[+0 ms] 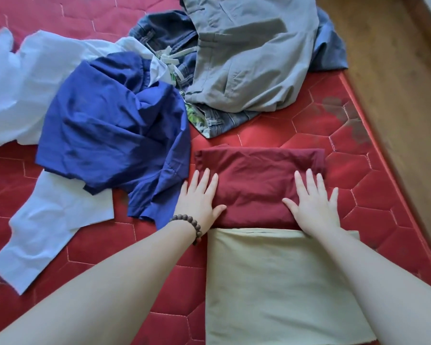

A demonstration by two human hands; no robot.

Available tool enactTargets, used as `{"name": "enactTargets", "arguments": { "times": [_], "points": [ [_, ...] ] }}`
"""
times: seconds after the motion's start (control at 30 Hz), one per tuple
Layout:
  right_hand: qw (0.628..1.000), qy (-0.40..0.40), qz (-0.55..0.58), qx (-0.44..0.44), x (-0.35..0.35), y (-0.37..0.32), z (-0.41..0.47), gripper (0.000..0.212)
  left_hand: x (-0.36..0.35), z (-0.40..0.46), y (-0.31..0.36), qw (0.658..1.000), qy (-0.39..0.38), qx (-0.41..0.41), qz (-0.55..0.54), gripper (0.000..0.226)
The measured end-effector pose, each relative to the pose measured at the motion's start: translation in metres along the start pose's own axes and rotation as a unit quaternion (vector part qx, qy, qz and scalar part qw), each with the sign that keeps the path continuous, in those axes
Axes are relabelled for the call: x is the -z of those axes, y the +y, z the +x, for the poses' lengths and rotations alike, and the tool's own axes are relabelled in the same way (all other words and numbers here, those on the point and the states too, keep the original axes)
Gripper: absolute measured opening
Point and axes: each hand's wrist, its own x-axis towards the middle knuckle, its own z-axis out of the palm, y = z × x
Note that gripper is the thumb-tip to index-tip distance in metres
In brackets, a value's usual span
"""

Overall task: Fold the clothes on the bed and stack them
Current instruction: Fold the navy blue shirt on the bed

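Observation:
A folded dark red garment (256, 180) lies on the red quilted mattress (373, 170). My left hand (199, 197), with a bead bracelet at the wrist, presses flat on its left end. My right hand (314, 202) presses flat on its right part, fingers straight and spread. A folded pale beige cloth (279, 285) lies just in front of it, touching its near edge. Unfolded clothes lie behind: a crumpled blue garment (115, 130), a white shirt (30, 95), grey trousers (249, 58) and denim (164, 38) beneath them.
The mattress edge runs along the right side, with wooden floor (396, 70) beyond it. Bare mattress shows at the near left and right of the folded pieces.

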Motion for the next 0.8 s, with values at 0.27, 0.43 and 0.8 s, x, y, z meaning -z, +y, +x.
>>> {"name": "enactTargets", "arguments": {
  "times": [0.27, 0.43, 0.8],
  "points": [
    [0.983, 0.137, 0.100, 0.074, 0.037, -0.082, -0.004, 0.060, 0.054, -0.030, -0.057, 0.963, 0.212, -0.017, -0.168, 0.047],
    [0.948, 0.131, 0.100, 0.273, 0.057, -0.201, 0.006, 0.074, 0.056, -0.044, -0.135, 0.968, 0.221, 0.052, -0.108, 0.052],
    [0.941, 0.087, 0.123, 0.304, 0.066, -0.276, 0.018, 0.013, 0.019, -0.049, -0.189, 0.987, 0.081, 0.076, -0.115, 0.104]
  ]
}}
